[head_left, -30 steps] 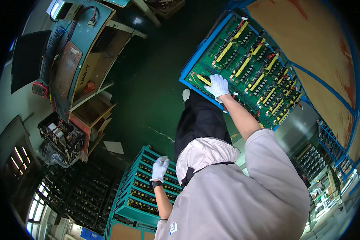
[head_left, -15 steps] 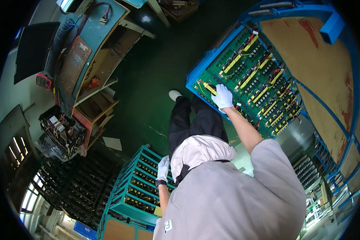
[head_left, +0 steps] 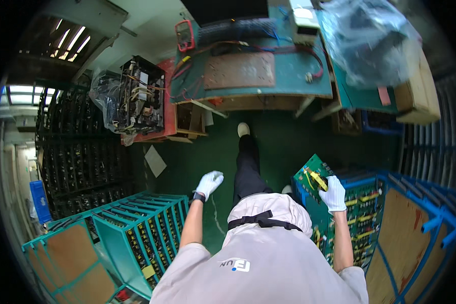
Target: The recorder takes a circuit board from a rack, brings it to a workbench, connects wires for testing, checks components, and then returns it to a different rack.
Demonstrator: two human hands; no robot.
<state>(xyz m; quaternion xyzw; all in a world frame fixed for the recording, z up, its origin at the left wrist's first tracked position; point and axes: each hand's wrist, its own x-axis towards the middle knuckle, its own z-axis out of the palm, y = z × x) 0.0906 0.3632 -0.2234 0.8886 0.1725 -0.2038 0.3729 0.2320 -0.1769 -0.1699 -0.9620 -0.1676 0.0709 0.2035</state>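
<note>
A green circuit board with a yellow-wrapped component stands tilted at the front edge of the blue rack. My right hand, in a white glove, is closed on it at the yellow part; the palm hides some of the board. More green boards with yellow parts sit in the rack behind and below that hand. To the left, my left hand, also gloved, hangs over the floor with loosely bent fingers and nothing in it. A dark watch is on its wrist.
Ahead is a teal workbench with a brown plate, cables and a red meter. A teal rack of boards stands at lower left. The blue rack bounds the right. A white sheet lies on the floor.
My body has turned from the blue rack toward the workbench. The circuit board has come partly away from the rack with my right hand. My left hand has swung forward from my side.
</note>
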